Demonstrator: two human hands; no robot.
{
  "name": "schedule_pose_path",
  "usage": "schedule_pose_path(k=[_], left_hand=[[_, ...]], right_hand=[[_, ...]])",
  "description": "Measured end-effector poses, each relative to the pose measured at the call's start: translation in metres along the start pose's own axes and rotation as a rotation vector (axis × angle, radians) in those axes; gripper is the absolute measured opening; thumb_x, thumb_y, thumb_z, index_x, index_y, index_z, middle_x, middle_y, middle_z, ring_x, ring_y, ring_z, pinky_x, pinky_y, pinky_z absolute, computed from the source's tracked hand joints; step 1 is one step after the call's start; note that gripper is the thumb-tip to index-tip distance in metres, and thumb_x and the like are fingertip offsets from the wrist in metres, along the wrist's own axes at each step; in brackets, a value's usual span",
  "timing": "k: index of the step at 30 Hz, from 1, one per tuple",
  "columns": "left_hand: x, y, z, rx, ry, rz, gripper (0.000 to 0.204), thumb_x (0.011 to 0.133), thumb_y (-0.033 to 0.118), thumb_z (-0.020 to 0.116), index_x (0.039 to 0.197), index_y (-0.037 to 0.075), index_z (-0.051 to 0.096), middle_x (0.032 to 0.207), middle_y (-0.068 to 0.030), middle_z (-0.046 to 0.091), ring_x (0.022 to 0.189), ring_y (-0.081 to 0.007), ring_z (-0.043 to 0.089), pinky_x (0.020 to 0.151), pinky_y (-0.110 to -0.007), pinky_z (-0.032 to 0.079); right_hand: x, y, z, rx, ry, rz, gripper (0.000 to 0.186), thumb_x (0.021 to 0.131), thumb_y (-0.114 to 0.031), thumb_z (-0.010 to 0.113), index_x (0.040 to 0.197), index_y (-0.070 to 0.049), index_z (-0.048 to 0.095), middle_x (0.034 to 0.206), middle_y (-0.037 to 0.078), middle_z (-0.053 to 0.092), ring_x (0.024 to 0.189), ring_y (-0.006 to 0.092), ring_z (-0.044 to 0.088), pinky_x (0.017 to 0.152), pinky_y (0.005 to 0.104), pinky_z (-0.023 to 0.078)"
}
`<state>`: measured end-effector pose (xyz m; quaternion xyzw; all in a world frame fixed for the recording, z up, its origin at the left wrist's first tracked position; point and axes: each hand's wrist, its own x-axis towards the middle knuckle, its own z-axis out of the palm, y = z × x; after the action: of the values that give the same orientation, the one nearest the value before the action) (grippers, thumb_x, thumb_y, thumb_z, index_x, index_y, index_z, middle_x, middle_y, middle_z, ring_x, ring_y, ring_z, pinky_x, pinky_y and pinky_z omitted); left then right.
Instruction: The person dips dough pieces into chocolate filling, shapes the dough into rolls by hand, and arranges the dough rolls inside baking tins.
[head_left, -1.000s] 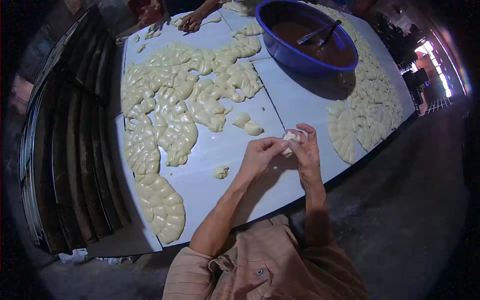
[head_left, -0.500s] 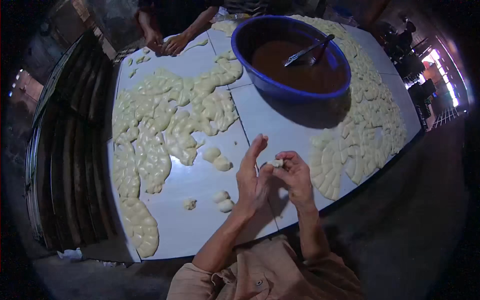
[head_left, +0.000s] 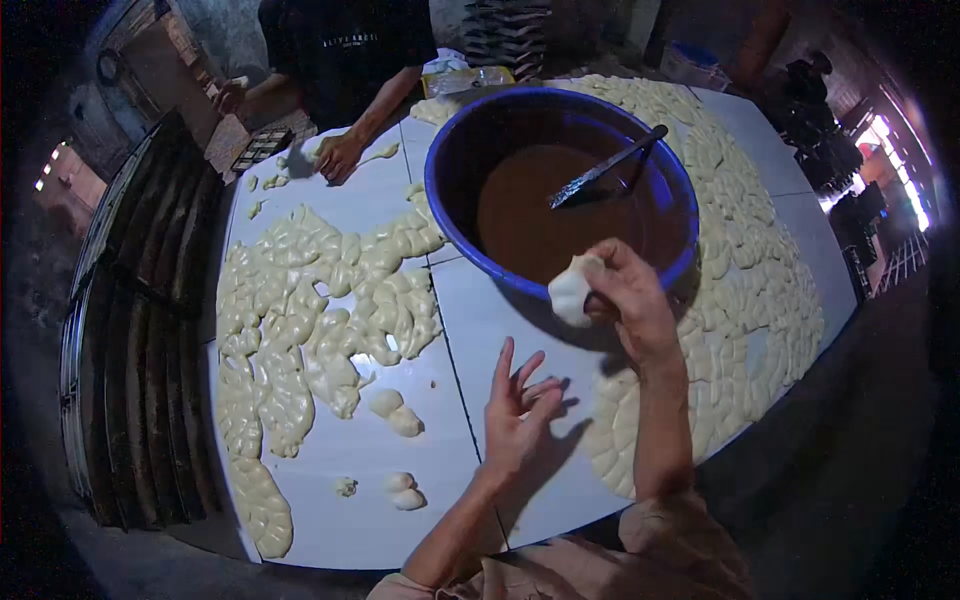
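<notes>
My right hand [head_left: 630,285] is raised at the near rim of a blue basin [head_left: 688,190], pinching a pale, lobed dough piece [head_left: 568,295]. Below it, my left hand [head_left: 521,410] is open with fingers spread, over the white tiled table [head_left: 470,535]. The basin holds brown liquid [head_left: 520,225] and a metal utensil [head_left: 590,183] with a dark handle. Sheets of segmented pale dough cover the table's left [head_left: 260,310] and right [head_left: 750,300] parts. A few small lumps [head_left: 398,410] lie left of my left hand.
A co-worker in a dark top [head_left: 350,50] works at the far side, one hand [head_left: 338,155] on the table, the other [head_left: 230,98] raised. Tall stacked dark trays [head_left: 135,340] stand along the left edge. Clear tubs [head_left: 690,70] sit at the back right.
My right hand has lifted the dough piece forward to the basin. My left hand has let go and spread its fingers. The view has tilted up, showing more of the co-worker.
</notes>
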<state>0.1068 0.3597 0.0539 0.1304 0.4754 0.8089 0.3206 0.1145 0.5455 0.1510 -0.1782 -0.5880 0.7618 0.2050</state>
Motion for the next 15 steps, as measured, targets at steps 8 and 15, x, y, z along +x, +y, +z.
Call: schedule_pose_path(k=[8,15], left_hand=[[0.003,0.015,-0.044,0.339,0.157,-0.166,0.037,0.098,0.015,0.061,0.131,-0.001,0.056,0.113,-0.0136,0.067,0.096,-0.0146,0.065,0.084,-0.027,0.053],[-0.001,0.009,-0.047,0.297,0.079,-0.164,0.035,0.098,0.018,0.062,0.127,-0.001,0.057,0.112,-0.0134,0.068,0.096,-0.0158,0.065,0.084,-0.028,0.053]], right_hand=[[0.129,0.048,-0.043,-1.521,-0.606,0.187,0.033,0.086,-0.03,0.061,0.103,-0.002,0.065,0.095,0.018,0.068,0.088,0.0327,0.067,0.078,0.0411,0.05],[0.103,0.003,-0.022,-0.897,-0.59,0.23,0.026,0.091,-0.028,0.06,0.094,-0.002,0.063,0.083,0.007,0.065,0.073,0.017,0.064,0.064,0.033,0.05]])
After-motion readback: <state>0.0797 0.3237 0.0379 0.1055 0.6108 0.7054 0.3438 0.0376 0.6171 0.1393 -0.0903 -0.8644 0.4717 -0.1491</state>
